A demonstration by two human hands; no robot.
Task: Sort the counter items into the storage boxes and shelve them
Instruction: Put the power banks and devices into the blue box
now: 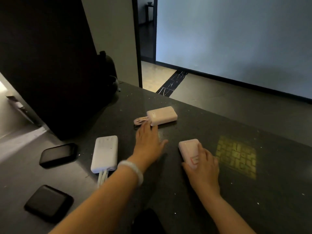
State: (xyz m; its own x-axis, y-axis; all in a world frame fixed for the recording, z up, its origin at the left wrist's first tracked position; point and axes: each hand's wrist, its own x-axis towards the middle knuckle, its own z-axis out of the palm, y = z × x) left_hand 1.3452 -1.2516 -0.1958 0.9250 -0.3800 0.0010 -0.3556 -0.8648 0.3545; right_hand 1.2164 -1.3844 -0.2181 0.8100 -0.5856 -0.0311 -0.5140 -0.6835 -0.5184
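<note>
Pink power banks sit under both our hands in the head view. Our right hand (201, 168) grips the near pink power bank (189, 151), whose long axis points away from us. Our left hand (148, 142) reaches forward, fingers straight and spread, tips touching the near end of the far pink power bank (162, 115), which lies crosswise on the counter (236, 191). We judge the left hand nearer it. No storage boxes show.
</note>
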